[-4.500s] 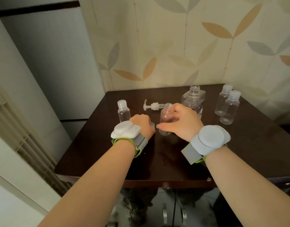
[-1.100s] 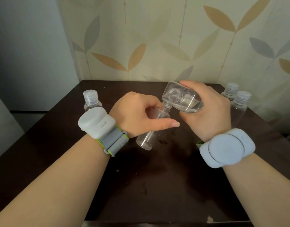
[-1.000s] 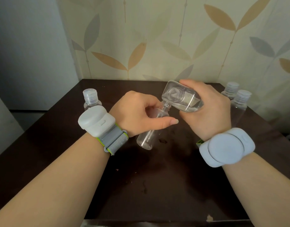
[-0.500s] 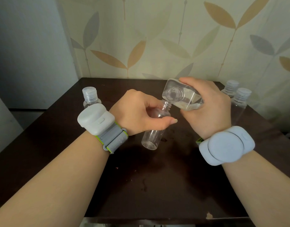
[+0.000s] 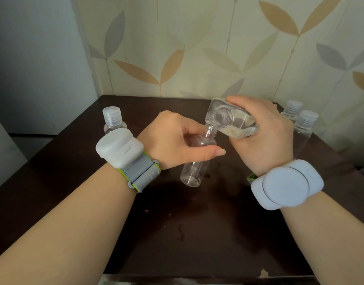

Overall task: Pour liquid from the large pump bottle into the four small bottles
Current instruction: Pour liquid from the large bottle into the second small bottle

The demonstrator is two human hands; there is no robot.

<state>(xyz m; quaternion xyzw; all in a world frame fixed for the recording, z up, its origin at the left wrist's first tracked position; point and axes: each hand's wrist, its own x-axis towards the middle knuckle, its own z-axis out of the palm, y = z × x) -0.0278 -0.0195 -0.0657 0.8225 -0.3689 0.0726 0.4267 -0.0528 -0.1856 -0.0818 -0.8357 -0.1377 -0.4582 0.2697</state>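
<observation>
My right hand grips the large clear bottle, pump removed, tipped on its side with its open mouth right over the neck of a small uncapped bottle. My left hand holds that small bottle around its upper body, slightly tilted, above the dark table. Clear liquid pools in the lower side of the large bottle. A capped small bottle stands at the back left, partly behind my left wrist. Two more capped small bottles stand at the back right behind my right hand.
The leaf-patterned wall rises directly behind the table. Small dark wet spots mark the tabletop near the front. A chip shows on the table's front edge. The pump head is out of sight.
Since 4.5 s ago both bottles were lifted off the table and the large one tipped. In the last second the small bottle has come more upright under the large bottle's mouth.
</observation>
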